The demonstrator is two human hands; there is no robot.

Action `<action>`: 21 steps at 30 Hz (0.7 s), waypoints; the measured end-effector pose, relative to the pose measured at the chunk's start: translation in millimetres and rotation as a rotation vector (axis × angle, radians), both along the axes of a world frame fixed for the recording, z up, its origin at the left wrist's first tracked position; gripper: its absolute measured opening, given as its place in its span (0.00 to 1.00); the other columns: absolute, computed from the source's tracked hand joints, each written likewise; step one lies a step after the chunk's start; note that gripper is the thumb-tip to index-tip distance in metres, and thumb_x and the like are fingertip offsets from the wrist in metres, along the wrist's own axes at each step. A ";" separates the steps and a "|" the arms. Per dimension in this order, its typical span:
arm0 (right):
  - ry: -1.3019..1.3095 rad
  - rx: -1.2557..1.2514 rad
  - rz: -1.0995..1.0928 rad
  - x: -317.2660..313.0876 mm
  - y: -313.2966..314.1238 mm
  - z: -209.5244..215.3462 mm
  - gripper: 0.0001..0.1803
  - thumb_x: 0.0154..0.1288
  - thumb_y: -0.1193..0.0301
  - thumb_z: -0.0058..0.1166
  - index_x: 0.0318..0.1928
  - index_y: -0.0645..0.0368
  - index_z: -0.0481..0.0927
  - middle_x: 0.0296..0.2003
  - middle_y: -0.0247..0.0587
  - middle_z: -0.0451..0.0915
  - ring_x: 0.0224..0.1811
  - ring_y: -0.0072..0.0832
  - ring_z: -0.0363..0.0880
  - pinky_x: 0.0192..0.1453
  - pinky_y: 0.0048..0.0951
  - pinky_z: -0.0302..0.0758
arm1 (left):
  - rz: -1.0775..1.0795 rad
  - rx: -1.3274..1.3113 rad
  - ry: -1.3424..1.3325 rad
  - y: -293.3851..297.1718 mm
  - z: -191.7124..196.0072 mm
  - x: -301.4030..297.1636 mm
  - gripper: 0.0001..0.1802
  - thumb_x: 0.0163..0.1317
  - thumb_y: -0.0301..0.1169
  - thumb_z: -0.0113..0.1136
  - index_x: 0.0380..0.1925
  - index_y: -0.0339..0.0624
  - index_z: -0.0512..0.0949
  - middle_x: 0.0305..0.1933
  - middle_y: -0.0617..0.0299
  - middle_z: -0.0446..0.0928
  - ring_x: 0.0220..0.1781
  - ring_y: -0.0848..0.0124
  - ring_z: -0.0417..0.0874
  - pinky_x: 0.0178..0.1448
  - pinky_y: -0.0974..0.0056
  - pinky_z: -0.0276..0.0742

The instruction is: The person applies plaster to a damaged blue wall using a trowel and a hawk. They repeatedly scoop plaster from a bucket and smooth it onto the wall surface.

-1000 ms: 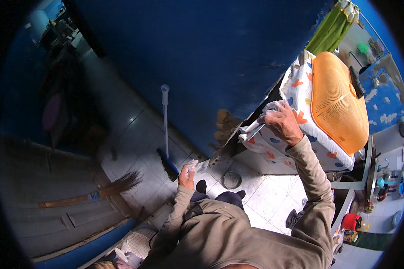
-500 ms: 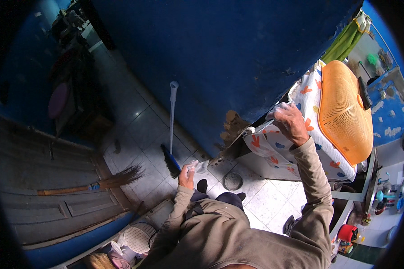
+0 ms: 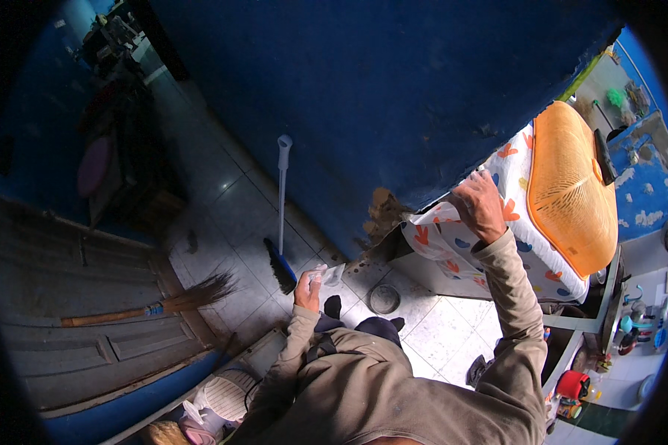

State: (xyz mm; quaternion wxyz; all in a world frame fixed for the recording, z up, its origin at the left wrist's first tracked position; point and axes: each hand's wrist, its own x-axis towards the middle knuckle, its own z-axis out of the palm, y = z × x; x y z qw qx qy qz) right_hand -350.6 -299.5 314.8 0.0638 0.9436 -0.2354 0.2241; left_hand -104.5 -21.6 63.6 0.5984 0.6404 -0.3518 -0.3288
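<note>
My left hand (image 3: 309, 292) is closed round a flat, whitish, see-through piece (image 3: 332, 275) with white stuff on it. It is held low in front of me, over the floor. Out to the right, my right hand (image 3: 478, 202) is closed at the edge of the blue wall (image 3: 364, 111), next to the patterned cloth (image 3: 464, 243). Its fingertips are partly hidden, and I cannot make out what they hold. The wall's edge is chipped, with a bare brown patch (image 3: 383, 211) at its lower corner.
An orange woven food cover (image 3: 574, 189) sits on the cloth-covered table at right. A long-handled brush (image 3: 281, 215) stands by the wall, and a round bowl (image 3: 384, 298) lies on the tiled floor. On the left, a straw broom (image 3: 152, 306) lies against a grey door (image 3: 30, 297).
My right hand has turned and shifted slightly along the wall edge, and its whitened fingertips are now less visible. The wall covers more of the green curtain. My left hand is almost unmoved.
</note>
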 end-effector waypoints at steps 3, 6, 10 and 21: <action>0.002 -0.003 -0.021 -0.6 -3.1 0.7 0.09 0.53 0.74 0.60 0.34 0.52 0.73 0.32 0.35 0.77 0.41 0.35 0.74 0.43 0.37 0.65 | -0.007 0.000 -0.015 -4.5 4.1 -0.7 0.13 0.71 0.31 0.49 0.49 0.34 0.75 0.50 0.53 0.80 0.53 0.66 0.77 0.61 0.64 0.69; 0.020 -0.017 -0.018 -1.4 -9.6 2.2 0.10 0.52 0.74 0.60 0.34 0.52 0.73 0.32 0.34 0.77 0.41 0.35 0.74 0.43 0.37 0.66 | -0.019 0.018 -0.019 -8.0 7.7 -0.9 0.14 0.71 0.31 0.49 0.49 0.34 0.75 0.50 0.53 0.80 0.53 0.66 0.77 0.61 0.64 0.68; 0.077 0.001 -0.107 -8.3 -11.8 24.1 0.09 0.53 0.77 0.62 0.36 0.55 0.79 0.34 0.39 0.79 0.42 0.39 0.74 0.46 0.39 0.67 | -0.012 -0.020 0.018 -9.7 7.9 -2.0 0.14 0.71 0.31 0.49 0.49 0.33 0.75 0.51 0.53 0.80 0.54 0.66 0.77 0.62 0.64 0.68; 0.135 -0.077 -0.042 1.3 3.9 23.2 0.05 0.58 0.66 0.57 0.35 0.47 0.77 0.30 0.25 0.76 0.41 0.28 0.73 0.42 0.35 0.64 | -0.051 0.015 -0.010 -11.6 9.7 -2.0 0.15 0.72 0.32 0.48 0.49 0.32 0.75 0.51 0.52 0.80 0.53 0.66 0.78 0.62 0.64 0.69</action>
